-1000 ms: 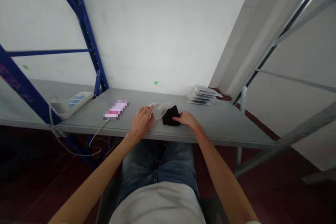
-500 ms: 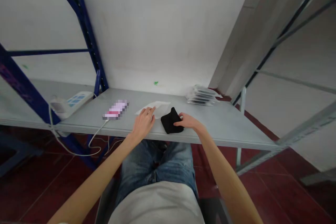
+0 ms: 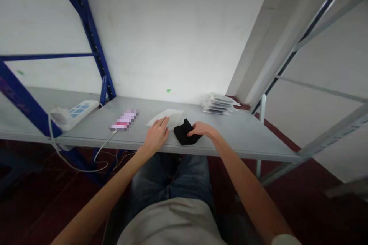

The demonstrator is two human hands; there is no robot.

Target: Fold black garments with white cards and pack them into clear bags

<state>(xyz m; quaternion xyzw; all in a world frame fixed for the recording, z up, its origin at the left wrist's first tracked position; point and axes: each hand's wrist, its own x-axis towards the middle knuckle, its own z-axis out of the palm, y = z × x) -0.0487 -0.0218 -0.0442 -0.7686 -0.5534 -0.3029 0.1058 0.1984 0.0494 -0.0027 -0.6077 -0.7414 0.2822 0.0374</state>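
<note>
A small folded black cloth item [image 3: 184, 133] lies near the front edge of the grey shelf, one corner standing up. My right hand [image 3: 199, 128] comes in from its right with fingers curled, gripping it. Its exact kind cannot be made out. To its left rests a thin white sheet or flat plastic bag [image 3: 174, 119]. My left hand [image 3: 156, 134] lies on the bag's near left part, fingers stretched out and holding nothing.
A stack of clear flat packets [image 3: 219, 104] stands at the back right of the shelf [image 3: 244, 138]. On the left lie a pixelated phone [image 3: 124, 120] with a white cable and a white power strip [image 3: 79, 114]. Blue [image 3: 92, 34] and grey [image 3: 330, 143] frame posts flank the shelf.
My right hand has slid slightly inward over the black cloth, whose right side now looks more folded under the fingers. My left hand stays on the white bag. The view has shifted slightly.
</note>
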